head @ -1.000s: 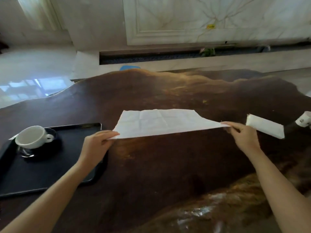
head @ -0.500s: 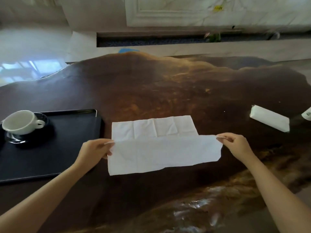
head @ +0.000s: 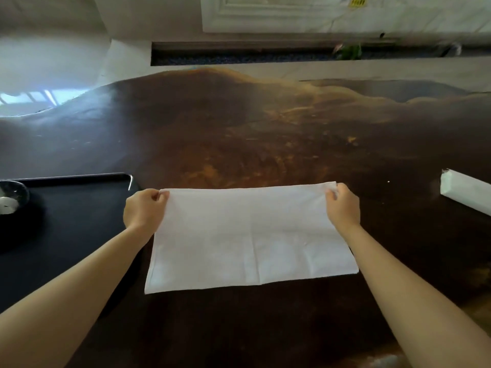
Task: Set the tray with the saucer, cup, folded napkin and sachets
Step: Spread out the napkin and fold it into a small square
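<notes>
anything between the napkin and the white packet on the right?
Nothing: in the head view, bare dark table separates the napkin from the white packet; only the right hand sits at the napkin's corner.

Thin white creased paper napkin (head: 252, 240), soft and matt, on the dark brown glossy polished wooden table (head: 239, 134); smooth black matt tray (head: 79, 208) alongside.

saucer (head: 13, 193): cut by left edge (cup on it barely shows)
white packet (head: 467, 191): right end out of frame
tray (head: 79, 221): left part cropped
</notes>
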`<state>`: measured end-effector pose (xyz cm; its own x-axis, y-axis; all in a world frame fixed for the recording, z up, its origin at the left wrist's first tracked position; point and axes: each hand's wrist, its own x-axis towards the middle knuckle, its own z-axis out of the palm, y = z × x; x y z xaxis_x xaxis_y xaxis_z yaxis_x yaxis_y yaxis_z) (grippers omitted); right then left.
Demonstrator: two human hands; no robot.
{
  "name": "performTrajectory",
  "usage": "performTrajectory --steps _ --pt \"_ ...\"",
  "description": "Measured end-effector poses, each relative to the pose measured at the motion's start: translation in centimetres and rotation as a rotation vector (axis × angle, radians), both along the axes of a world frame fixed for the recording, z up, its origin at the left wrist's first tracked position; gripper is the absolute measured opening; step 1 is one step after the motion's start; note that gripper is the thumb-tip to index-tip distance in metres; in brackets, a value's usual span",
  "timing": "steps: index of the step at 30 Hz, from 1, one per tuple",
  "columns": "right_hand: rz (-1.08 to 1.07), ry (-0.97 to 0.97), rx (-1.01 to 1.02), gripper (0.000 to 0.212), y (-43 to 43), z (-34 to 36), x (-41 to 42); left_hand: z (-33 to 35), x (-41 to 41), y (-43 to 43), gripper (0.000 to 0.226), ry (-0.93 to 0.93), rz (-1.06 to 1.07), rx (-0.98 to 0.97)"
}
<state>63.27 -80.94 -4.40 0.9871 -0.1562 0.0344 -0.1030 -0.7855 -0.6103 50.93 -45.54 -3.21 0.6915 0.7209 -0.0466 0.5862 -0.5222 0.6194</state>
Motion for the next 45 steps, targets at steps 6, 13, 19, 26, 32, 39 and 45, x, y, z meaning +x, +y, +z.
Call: performTrajectory --steps 6,13,19,26,32,39,45 --pt "-0.05 -0.115 -0.205 0.024 0.8 -4.3 0.7 -3.0 0.9 0.0 0.032 0.078 0.006 0.175" --pt "-0.076 -0.188 -0.294 0.026 1.6 -4.7 0.4 -3.4 1.5 -1.4 0.025 0.089 0.022 0.222" --pt "0.446 -0.397 -0.201 0.035 10.4 -4.1 -2.4 -3.3 1.3 -8.8 0.043 -0.092 -0.376 0.409" --pt "0.71 -0.063 -0.418 0.055 15.4 -6.5 -6.0 -7.6 1.0 -9.0 0.056 0.212 -0.455 0.384" --pt "0.521 -0.004 -0.509 0.058 7.7 -6.5 -3.3 -7.3 -0.2 -5.6 0.062 0.249 -0.383 0.361" --pt "0.434 0.07 -0.577 0.058 0.2 -5.7 -2.5 -6.5 -0.4 -4.7 0.063 0.303 -0.364 0.331" --pt "0.426 0.061 -0.582 0.058 0.4 -5.9 -2.6 -5.5 0.9 -20.0 0.058 0.085 -0.563 0.324"
